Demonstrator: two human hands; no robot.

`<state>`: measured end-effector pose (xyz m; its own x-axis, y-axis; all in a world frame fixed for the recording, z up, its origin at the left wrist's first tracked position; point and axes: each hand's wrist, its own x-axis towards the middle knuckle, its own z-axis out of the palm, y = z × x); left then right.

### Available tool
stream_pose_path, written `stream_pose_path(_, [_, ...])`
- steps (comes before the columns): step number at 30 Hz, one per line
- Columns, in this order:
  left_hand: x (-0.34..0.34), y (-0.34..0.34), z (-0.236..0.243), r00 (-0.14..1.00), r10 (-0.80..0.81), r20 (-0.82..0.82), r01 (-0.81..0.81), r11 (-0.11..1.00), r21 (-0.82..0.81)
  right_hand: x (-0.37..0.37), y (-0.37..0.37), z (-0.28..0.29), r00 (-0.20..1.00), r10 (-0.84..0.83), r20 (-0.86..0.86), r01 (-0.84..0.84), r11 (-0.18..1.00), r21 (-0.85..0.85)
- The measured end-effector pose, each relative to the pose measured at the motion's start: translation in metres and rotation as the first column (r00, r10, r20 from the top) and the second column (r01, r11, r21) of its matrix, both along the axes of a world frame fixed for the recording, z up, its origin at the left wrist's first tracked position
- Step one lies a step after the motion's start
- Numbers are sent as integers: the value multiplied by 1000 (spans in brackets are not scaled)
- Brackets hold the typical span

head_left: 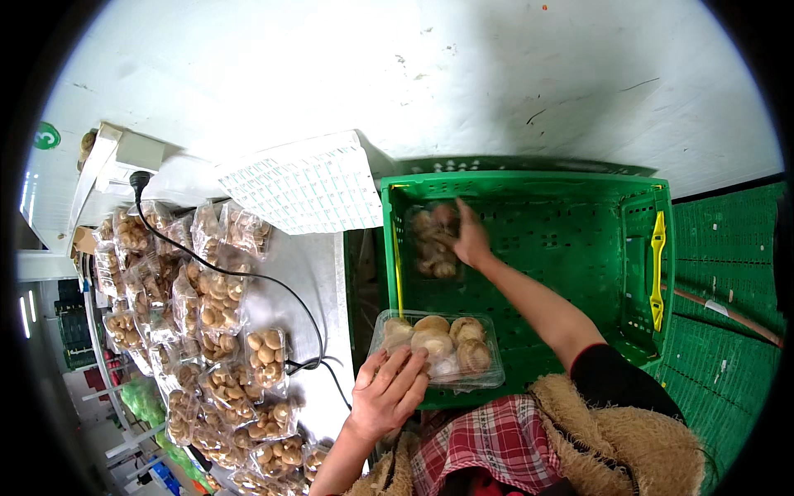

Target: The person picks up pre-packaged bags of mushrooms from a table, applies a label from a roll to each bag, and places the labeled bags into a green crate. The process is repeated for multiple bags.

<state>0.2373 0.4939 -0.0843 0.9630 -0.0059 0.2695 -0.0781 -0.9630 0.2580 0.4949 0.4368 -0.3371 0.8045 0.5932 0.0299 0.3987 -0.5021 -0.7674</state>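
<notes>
To your three o'clock, the green crate (pixel 562 248) is moulded plastic with a soft sheen, its yellow handle (pixel 659 236) smooth plastic. Toward five, your tray (pixel 490 376) is clear, glossy plastic, your plaid shirt (pixel 504 438) matt cloth. Your jacket (pixel 653 438) at four looks rough and shaggy. The bench (pixel 318 260) at nine is smooth metal; shiny film covers the packs (pixel 219 306) at eight. At ten, the sheet (pixel 302 186) looks like paper.

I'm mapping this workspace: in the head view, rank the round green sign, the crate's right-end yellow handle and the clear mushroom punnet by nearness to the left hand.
1. Clear mushroom punnet, touching the left hand.
2. Yellow handle, on the crate's right end.
3. Round green sign, far upper left.
</notes>
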Motion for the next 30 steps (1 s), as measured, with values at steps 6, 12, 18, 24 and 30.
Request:
stream_pose_path(6, [17,0,-6,996,-87,4,87,995,40,8,-32,85,969,213,-124,-220,974,-51])
stream_pose_path(12, [91,-14,-37,973,-230,14,229,973,31,12,-111,115,361,402,-842,-368,890,267])
stream_pose_path(18, [37,5,-57,925,379,-33,-380,915,-134,18,-96,36,706,-333,-625,454,890,39])
stream_pose_path(24, [-92,45,-77,501,864,43,-864,502,-40,33,-83,19,830,-121,-544,75,992,-105])
stream_pose_path(30, [-192,110,-115,44,997,-71,-992,53,117,-85,44,189,812,518,-271,-417,838,351])
